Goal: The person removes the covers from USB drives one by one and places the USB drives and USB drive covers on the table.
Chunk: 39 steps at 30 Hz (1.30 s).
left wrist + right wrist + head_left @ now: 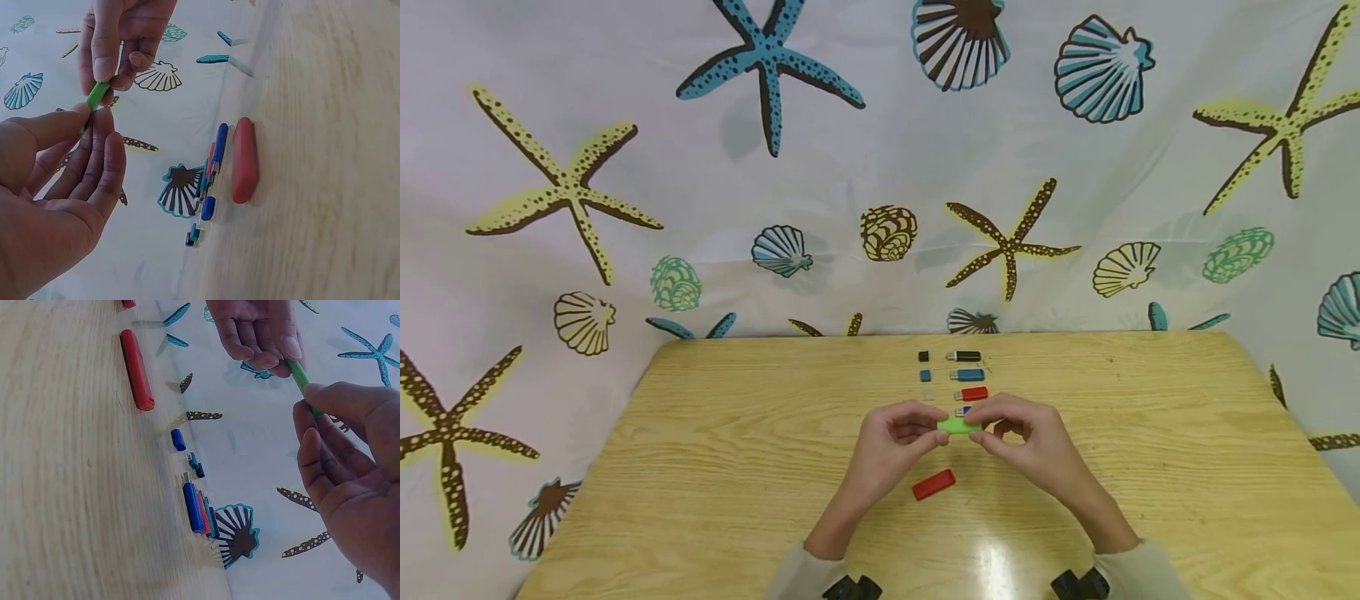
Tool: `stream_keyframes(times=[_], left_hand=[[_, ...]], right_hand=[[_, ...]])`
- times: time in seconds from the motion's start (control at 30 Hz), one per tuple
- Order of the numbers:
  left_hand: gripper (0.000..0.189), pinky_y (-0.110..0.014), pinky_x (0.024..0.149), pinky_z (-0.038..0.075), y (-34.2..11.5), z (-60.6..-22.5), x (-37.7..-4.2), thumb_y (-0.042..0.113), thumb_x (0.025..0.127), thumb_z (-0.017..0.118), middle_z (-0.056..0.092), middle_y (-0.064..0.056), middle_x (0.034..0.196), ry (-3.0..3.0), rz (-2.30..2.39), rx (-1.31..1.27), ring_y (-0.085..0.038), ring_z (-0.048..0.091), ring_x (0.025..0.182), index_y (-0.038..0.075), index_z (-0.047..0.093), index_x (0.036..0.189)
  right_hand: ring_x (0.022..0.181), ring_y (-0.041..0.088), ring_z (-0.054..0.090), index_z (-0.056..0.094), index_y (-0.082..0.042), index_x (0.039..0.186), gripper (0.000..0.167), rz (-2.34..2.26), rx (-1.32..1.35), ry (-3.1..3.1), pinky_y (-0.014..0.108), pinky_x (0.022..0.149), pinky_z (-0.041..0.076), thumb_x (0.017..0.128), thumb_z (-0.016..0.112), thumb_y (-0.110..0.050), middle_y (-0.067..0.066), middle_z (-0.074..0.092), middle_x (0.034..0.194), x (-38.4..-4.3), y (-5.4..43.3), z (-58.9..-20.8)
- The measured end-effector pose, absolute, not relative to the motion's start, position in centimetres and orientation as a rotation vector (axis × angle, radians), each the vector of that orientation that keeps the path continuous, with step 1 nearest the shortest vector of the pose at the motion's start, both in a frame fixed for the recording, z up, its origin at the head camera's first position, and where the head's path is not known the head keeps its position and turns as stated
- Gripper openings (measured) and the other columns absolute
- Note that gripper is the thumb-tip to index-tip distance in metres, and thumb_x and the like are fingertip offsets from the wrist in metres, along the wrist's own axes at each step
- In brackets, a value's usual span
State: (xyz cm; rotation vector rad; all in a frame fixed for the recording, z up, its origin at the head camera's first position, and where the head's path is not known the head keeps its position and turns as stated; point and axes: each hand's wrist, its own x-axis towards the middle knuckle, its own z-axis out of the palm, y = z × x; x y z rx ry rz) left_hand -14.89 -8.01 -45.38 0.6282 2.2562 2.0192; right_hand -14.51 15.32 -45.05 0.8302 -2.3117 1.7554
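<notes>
In the head view, a bright green USB stick [957,426] is held level between both hands, above the wooden table. My left hand [883,454] pinches its left end between thumb and fingers. The other end is pinched by my right hand [1033,442]. Fingertips cover both ends of the green stick [98,95]. Just beyond the hands lie several uncapped USB sticks in a column: black [966,356], light blue [970,375], red [973,393] and dark blue [964,411], the last partly hidden by the right hand.
Left of the sticks are a black cap [923,356], a light blue cap [925,375] and a clear cap [928,394]. A dark blue cap [208,208] shows in the left wrist view. Nearer me lies a red oblong piece [934,484]. A patterned cloth [835,183] hangs behind the table.
</notes>
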Motion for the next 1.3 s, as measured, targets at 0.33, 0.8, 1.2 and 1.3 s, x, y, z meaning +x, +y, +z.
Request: stream_keyframes(times=[0.33, 0.8, 1.2, 1.3], left_hand=[[0.019, -0.031, 0.077, 0.061, -8.4, -45.8, -14.7, 0.004, 0.092, 0.077, 0.074, -0.017, 0.1, 2.243, 2.024, 0.634, -0.027, 0.075, 0.086, -0.002, 0.076, 0.111], [0.018, -0.032, 0.076, 0.062, -8.7, -45.7, -14.7, 0.002, 0.092, 0.077, 0.075, -0.017, 0.101, 2.222, 2.03, 0.645, -0.026, 0.076, 0.085, -0.002, 0.076, 0.109], [0.017, -0.033, 0.08, 0.061, -10.9, -44.9, -15.2, 0.0, 0.094, 0.073, 0.075, -0.017, 0.1, 2.244, 2.061, 0.561, -0.026, 0.076, 0.09, -0.002, 0.075, 0.11], [0.018, -0.032, 0.081, 0.061, -11.0, -45.1, -15.4, 0.003, 0.095, 0.073, 0.074, -0.018, 0.102, 2.269, 2.03, 0.559, -0.028, 0.075, 0.091, -0.003, 0.075, 0.112]], right_hand=[[0.091, 0.016, 0.068, 0.079, -0.013, 0.108, 0.022, 1.616, 0.873, -2.303, 0.029, 0.068, 0.057, 0.091, 0.077, 0.0, 0.003, 0.074, 0.111, -14.2, 15.0, -45.4], [0.088, 0.018, 0.068, 0.079, -0.008, 0.108, 0.023, 1.603, 0.914, -2.253, 0.027, 0.068, 0.057, 0.089, 0.076, 0.005, 0.007, 0.075, 0.11, -14.0, 15.0, -45.3], [0.101, 0.017, 0.069, 0.078, -0.004, 0.108, 0.024, 1.701, 0.844, -2.247, 0.023, 0.069, 0.055, 0.089, 0.074, 0.01, 0.012, 0.073, 0.114, -14.4, 17.4, -45.2], [0.098, 0.017, 0.069, 0.078, -0.006, 0.109, 0.024, 1.704, 0.815, -2.268, 0.022, 0.07, 0.056, 0.09, 0.074, 0.008, 0.01, 0.073, 0.114, -14.6, 17.5, -45.2]])
